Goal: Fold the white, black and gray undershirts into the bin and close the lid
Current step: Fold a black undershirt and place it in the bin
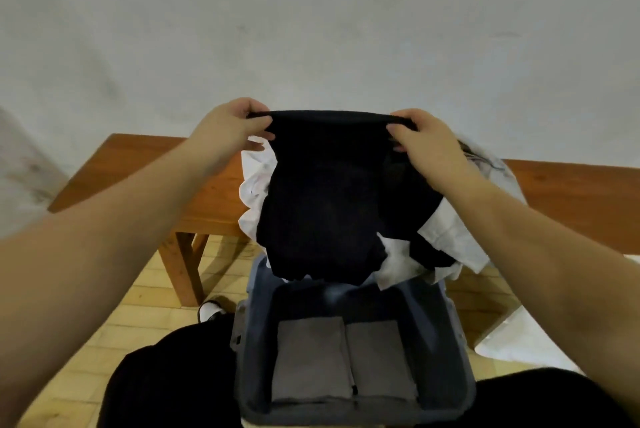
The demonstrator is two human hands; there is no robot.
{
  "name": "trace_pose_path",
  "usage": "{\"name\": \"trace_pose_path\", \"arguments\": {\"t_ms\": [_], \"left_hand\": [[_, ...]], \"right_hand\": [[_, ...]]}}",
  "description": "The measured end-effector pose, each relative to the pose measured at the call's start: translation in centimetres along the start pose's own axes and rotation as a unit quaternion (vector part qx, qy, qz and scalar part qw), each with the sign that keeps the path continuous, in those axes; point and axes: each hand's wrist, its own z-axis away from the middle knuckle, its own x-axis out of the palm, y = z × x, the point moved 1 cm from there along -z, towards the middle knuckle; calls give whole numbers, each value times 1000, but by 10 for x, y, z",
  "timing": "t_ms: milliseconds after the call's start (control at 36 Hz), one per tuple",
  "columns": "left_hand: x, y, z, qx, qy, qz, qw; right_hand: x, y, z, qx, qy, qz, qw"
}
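**Black undershirt held up over the open bin**

A wooden bench (pixel 138 167) runs across the middle of the frame against a pale wall (pixel 311 11), with yellowish floor tiles (pixel 138 306) beneath it. On the bench, at centre, lies a heap of white undershirts (pixel 446 237), mostly hidden behind the hanging black cloth; a second dark piece seems to lie among them at centre right, though the view is too dim to be sure. A white sheet (pixel 519 334) rests on the floor at lower right, and a shoe (pixel 211 309) shows left of the bin.

The blue-gray bin (pixel 252 358) stands open at lower centre, between the person's dark-clothed knees. Two folded gray undershirts (pixel 308 358) lie side by side on its bottom.

Both bare forearms reach from the lower corners up toward the centre. The left hand (pixel 228 126) and right hand (pixel 429 140) are held apart, each pinching one end of the top edge of the black undershirt (pixel 329 192), thumbs toward the camera. The shirt hangs spread between them, its lower edge draping just over the bin's far rim.
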Motion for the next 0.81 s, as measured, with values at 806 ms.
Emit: {"name": "trace_pose_path", "arguments": {"t_ms": [806], "left_hand": [[70,-151,77,-178,101,103,973]], "right_hand": [[102,108,143,310,25,-316,896]]}}
